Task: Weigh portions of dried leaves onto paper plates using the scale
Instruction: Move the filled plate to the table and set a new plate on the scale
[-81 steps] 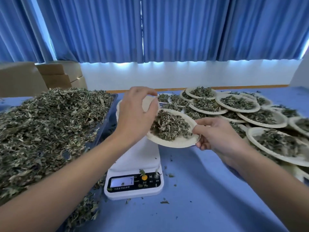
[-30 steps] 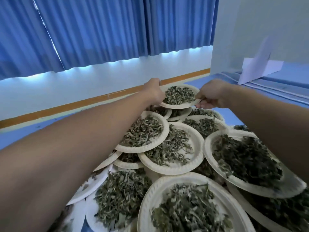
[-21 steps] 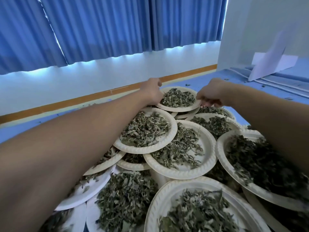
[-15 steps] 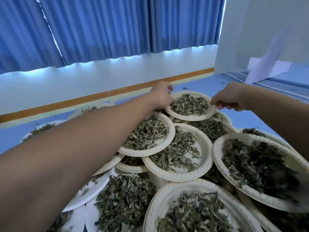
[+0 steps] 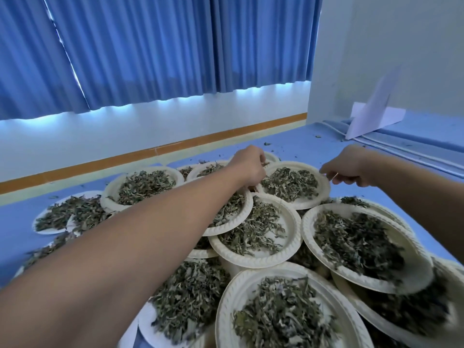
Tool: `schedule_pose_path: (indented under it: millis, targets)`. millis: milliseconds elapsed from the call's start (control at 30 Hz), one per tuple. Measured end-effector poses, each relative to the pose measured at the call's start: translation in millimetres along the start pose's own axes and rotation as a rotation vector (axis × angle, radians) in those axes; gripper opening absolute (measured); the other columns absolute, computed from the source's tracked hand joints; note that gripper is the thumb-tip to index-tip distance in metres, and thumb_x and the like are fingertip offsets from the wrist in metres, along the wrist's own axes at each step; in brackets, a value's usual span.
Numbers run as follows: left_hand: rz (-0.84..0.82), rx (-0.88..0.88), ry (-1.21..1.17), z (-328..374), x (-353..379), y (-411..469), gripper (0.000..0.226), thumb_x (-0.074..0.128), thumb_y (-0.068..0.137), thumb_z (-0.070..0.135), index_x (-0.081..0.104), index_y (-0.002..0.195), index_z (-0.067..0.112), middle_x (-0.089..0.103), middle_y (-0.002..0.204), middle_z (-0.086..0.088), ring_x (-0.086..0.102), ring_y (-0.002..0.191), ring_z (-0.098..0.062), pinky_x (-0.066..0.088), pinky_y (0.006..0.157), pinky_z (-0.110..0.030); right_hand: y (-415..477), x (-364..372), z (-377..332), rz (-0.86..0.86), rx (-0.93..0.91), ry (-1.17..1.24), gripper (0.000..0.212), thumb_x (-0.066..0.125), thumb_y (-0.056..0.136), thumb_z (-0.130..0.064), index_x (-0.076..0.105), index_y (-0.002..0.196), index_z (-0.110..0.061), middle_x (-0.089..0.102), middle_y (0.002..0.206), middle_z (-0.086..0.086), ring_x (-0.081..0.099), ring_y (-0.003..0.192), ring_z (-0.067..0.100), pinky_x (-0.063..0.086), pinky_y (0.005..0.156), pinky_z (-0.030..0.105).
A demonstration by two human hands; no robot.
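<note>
Both hands reach the far plate (image 5: 316, 200) of leaves (image 5: 288, 183): the left hand (image 5: 249, 169) curls its fingers over one rim, and the right hand (image 5: 350, 170) pinches the other.

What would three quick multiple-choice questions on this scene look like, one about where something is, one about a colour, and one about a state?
1. Where are the two hands? A) on a scale B) at opposite sides of the far plate C) on a cardboard box
2. What colour are the curtains? A) blue B) red C) green
3. What state is the far plate in? A) empty B) upside down C) holding dried leaves
Answers: B, the left hand and right hand flank its rim; A, blue folds fill the background; C, leaves cover its middle.
</note>
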State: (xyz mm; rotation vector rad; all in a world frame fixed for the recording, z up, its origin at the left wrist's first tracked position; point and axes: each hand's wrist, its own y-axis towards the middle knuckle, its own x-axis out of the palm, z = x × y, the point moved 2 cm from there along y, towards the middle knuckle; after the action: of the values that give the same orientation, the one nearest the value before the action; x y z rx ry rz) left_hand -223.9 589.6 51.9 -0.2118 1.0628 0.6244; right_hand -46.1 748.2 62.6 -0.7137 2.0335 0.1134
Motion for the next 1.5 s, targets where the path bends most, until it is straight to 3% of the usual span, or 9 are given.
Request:
schedule_pose_path:
  millis: [233, 367, 500, 633, 800, 1000, 1167, 1367, 1500]
  targets:
    - [0.191, 0.153, -0.047, 8.2, -48.9, -35.7, 0.025, 0.052, 0.103, 0.019, 0.074, 0.105, 0.008, 0.07, 0.118, -0.008, 0.064, 0.104, -0.025, 0.047, 0.084, -0.034, -41.3, -10.1, -59.1, 0.252, -0.346, -0.083, 0.024, 0.062, 0.095, -0.012, 0.076, 0.092, 0.007, 0.074, 0.088, 0.024, 0.058, 0.065, 0.035, 0.059, 0.063, 0.044]
    - [0.276, 0.171, 0.017, 13.5, -91.0, -71.1, 0.025, 0.056, 0.098, 0.02, 0.073, 0.084, 0.008, 0.069, 0.081, -0.007, 0.057, 0.073, -0.022, 0.042, 0.067, -0.031, -103.4, 21.0, -122.9, 0.195, -0.597, -0.074, 0.025, 0.06, 0.092, -0.009, 0.074, 0.072, -0.011, 0.074, 0.077, 0.012, 0.064, 0.067, 0.025, 0.048, 0.057, 0.03]
    - [0.311, 0.083, 0.17, -13.2, -137.3, -127.0, 0.03, 0.051, 0.093, 0.005, 0.049, 0.063, 0.01, 0.057, 0.068, -0.007, 0.048, 0.068, -0.028, 0.037, 0.056, -0.03, -163.1, 66.4, -183.8, 0.132, -0.717, -0.001, 0.021, 0.054, 0.086, -0.002, 0.073, 0.081, 0.006, 0.073, 0.082, 0.025, 0.061, 0.073, 0.03, 0.055, 0.069, 0.041]
    - [0.319, -0.035, 0.246, -78.6, -190.8, -225.4, 0.026, 0.049, 0.095, 0.008, 0.058, 0.071, 0.007, 0.057, 0.067, -0.002, 0.051, 0.069, -0.023, 0.035, 0.054, -0.029, -233.7, 128.4, -236.0, 0.009, -0.89, 0.058, 0.021, 0.056, 0.084, -0.004, 0.074, 0.078, 0.005, 0.071, 0.074, 0.022, 0.062, 0.069, 0.032, 0.053, 0.065, 0.038]
    - [0.299, -0.16, 0.268, -160.8, -233.0, -356.8, 0.025, 0.057, 0.097, 0.017, 0.069, 0.081, 0.003, 0.068, 0.079, -0.009, 0.06, 0.078, -0.028, 0.045, 0.071, -0.034, -323.3, 207.2, -284.3, -0.12, -1.193, -0.036, 0.023, 0.066, 0.089, -0.02, 0.071, 0.072, -0.007, 0.059, 0.061, 0.007, 0.045, 0.061, 0.022, 0.044, 0.062, 0.034]
    - [0.206, -0.119, 0.355, -224.7, -239.4, -452.7, 0.019, 0.062, 0.098, 0.025, 0.077, 0.104, 0.017, 0.073, 0.107, 0.004, 0.062, 0.1, -0.013, 0.043, 0.085, -0.028, -389.5, 262.8, -307.7, -0.154, -1.525, -0.367, 0.021, 0.061, 0.095, -0.025, 0.074, 0.081, -0.017, 0.068, 0.078, 0.006, 0.062, 0.078, 0.028, 0.049, 0.068, 0.041]
    - [0.14, -0.101, 0.346, -253.3, -231.3, -475.2, 0.021, 0.06, 0.099, 0.034, 0.076, 0.102, 0.022, 0.072, 0.106, 0.005, 0.064, 0.099, -0.017, 0.049, 0.088, -0.036, -402.2, 283.3, -310.3, -0.156, -1.536, -0.549, 0.04, 0.047, 0.099, -0.05, 0.078, 0.094, -0.025, 0.069, 0.097, 0.002, 0.061, 0.096, 0.023, 0.052, 0.076, 0.042]
    - [0.159, -0.026, 0.333, -259.3, -227.0, -484.8, 0.021, 0.061, 0.098, 0.031, 0.078, 0.102, 0.02, 0.074, 0.106, 0.004, 0.065, 0.098, -0.019, 0.051, 0.089, -0.042, -403.9, 283.3, -311.3, -0.191, -1.586, -0.585, 0.019, 0.061, 0.099, -0.045, 0.078, 0.105, -0.039, 0.053, 0.087, -0.025, 0.05, 0.087, 0.009, 0.049, 0.085, 0.039]
    - [0.163, -0.012, 0.328, -260.7, -229.1, -484.6, 0.019, 0.063, 0.098, 0.027, 0.078, 0.108, 0.021, 0.073, 0.114, 0.005, 0.063, 0.105, -0.018, 0.048, 0.097, -0.04, -406.8, 282.0, -312.6, -0.143, -1.628, -0.681, 0.021, 0.057, 0.102, -0.042, 0.076, 0.11, -0.039, 0.049, 0.087, -0.023, 0.046, 0.09, 0.01, 0.051, 0.085, 0.044]
